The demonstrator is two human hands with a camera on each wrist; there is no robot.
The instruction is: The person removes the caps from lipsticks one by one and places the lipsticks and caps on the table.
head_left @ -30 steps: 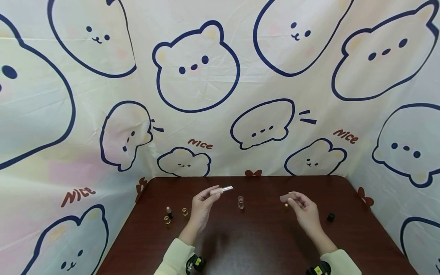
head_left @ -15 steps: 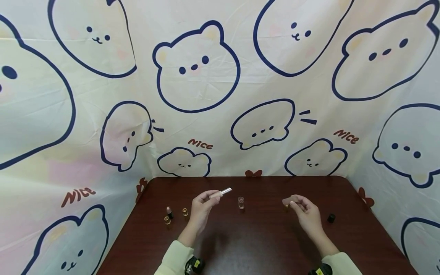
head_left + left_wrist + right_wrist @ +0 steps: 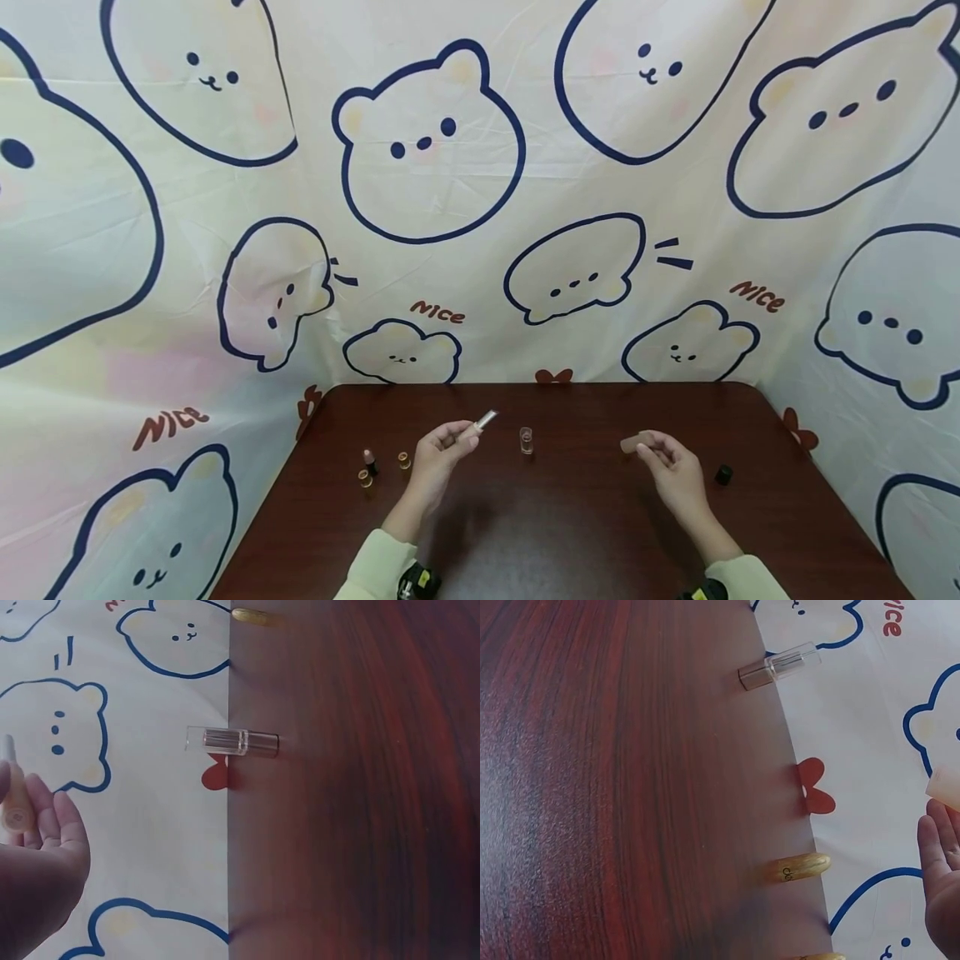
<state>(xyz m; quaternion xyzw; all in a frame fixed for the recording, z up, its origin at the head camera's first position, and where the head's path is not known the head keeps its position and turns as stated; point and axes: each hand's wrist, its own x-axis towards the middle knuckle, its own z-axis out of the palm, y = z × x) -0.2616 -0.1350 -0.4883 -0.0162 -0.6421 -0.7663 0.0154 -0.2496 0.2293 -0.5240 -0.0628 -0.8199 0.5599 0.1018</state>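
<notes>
"Both hands are hovering above the table, well apart. What is each one holding?"

"Left hand first: its thumb and fingers are pinching a pale tube, and the tube's silver end is sticking out past the fingertips."

"Which way is that end pointing?"

"Away from the person and over to the right. Its long axis is running on a slant in the head view, and the round base is facing back toward the left wrist camera. How steeply it is tilting, I cannot tell."

"And the right hand?"

"Thumb and bent fingers are gripping a pale cap. Its long axis is lying nearly crosswise in the head view, with the free end aiming left, toward the other hand. Whether that end is open, I cannot tell."

"How are the arms lying?"

"Each forearm is reaching in from the near side and slanting inward, a pale sleeve covering the left one."

"What else is nearby?"

"A clear-topped tube is standing upright between the hands, apart from both. Left of the left hand, a lipstick is standing with its tip bare; right of the right hand, a black cap is resting."
</notes>
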